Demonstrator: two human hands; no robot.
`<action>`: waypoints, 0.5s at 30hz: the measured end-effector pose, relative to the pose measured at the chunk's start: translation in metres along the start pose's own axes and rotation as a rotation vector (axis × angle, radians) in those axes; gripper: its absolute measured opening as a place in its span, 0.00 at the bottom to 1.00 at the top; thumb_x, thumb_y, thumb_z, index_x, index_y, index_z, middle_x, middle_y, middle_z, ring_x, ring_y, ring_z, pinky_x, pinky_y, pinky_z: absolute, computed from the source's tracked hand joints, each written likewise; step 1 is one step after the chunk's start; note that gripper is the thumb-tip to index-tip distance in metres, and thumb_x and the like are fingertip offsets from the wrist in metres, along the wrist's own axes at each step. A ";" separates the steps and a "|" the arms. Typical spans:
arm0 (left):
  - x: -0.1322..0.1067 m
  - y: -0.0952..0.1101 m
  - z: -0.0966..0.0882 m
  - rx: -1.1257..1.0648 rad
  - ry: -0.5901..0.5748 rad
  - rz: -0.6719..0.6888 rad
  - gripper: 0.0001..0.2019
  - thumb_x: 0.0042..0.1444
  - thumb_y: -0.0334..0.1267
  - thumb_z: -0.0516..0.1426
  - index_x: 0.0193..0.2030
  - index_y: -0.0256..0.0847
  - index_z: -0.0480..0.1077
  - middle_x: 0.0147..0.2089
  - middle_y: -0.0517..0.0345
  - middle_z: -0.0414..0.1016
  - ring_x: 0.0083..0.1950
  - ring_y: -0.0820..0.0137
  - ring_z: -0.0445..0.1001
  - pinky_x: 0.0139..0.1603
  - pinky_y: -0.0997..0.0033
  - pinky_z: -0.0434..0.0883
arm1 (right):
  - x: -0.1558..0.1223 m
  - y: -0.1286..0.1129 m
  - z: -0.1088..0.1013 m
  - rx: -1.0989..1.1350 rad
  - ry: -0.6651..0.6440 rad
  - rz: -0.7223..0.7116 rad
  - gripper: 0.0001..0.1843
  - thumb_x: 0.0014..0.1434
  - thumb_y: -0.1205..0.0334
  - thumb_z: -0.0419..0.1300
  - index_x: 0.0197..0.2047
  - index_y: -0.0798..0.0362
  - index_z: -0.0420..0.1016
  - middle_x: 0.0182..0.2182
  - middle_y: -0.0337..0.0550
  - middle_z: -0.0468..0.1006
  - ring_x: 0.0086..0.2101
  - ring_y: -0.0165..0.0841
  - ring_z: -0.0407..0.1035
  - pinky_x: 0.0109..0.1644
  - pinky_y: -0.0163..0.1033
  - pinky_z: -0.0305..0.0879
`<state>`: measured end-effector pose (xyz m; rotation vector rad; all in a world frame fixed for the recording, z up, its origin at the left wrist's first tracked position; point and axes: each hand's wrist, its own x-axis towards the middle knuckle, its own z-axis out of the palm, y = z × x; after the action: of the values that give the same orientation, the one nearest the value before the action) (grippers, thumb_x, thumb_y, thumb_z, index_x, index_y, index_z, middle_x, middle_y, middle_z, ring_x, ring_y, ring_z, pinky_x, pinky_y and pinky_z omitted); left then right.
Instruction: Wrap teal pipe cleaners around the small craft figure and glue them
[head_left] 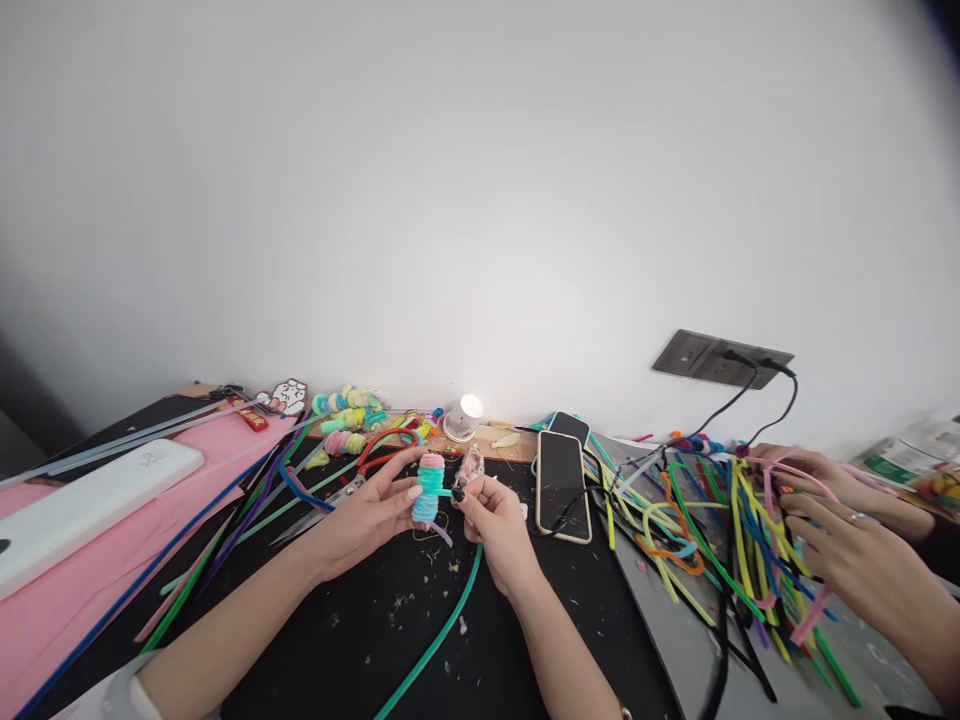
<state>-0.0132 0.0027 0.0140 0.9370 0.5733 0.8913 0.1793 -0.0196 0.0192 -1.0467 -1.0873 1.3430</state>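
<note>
My left hand [386, 505] grips an upright coil of wound pipe cleaner [429, 490], pink on top, then green, then light blue. Beside it, my right hand [491, 520] pinches a teal pipe cleaner [445, 492] that runs out from the coil's side. A long teal length [442, 640] trails from below my right hand down over the black mat [322, 640]. Behind my left hand lie red-handled scissors [386, 440], their blades pointing left. Several finished coils [345, 402] in pastel colours sit near the wall.
A small lit lamp [465, 415] stands against the wall. Two phones lie to the right, the nearer one [564, 485] under a black cable. Another person's hands [840, 530] work over a pile of pipe cleaners [712, 530]. A white device [97, 510] rests on pink sheets [232, 440].
</note>
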 end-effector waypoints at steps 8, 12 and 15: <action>-0.001 -0.004 0.000 -0.124 -0.049 -0.043 0.33 0.55 0.47 0.71 0.66 0.54 0.66 0.42 0.59 0.75 0.40 0.70 0.72 0.46 0.64 0.68 | 0.000 0.002 0.003 -0.034 -0.034 0.009 0.23 0.49 0.42 0.70 0.26 0.49 0.64 0.16 0.24 0.55 0.18 0.23 0.42 0.22 0.32 0.40; -0.001 -0.005 0.003 -0.160 -0.066 -0.050 0.29 0.55 0.47 0.72 0.63 0.54 0.70 0.42 0.59 0.75 0.40 0.71 0.73 0.44 0.65 0.67 | 0.001 0.009 0.003 -0.062 -0.039 0.003 0.25 0.49 0.38 0.69 0.27 0.49 0.64 0.17 0.24 0.54 0.18 0.23 0.41 0.21 0.33 0.39; 0.000 -0.005 0.003 -0.183 -0.057 -0.065 0.31 0.54 0.46 0.73 0.63 0.55 0.70 0.43 0.59 0.75 0.41 0.71 0.73 0.45 0.64 0.68 | 0.004 0.018 0.001 -0.042 -0.034 -0.026 0.27 0.49 0.36 0.70 0.28 0.49 0.66 0.17 0.25 0.53 0.18 0.23 0.40 0.21 0.32 0.38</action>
<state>-0.0092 -0.0004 0.0114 0.7715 0.4623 0.8411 0.1749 -0.0164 0.0016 -1.0402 -1.1550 1.3267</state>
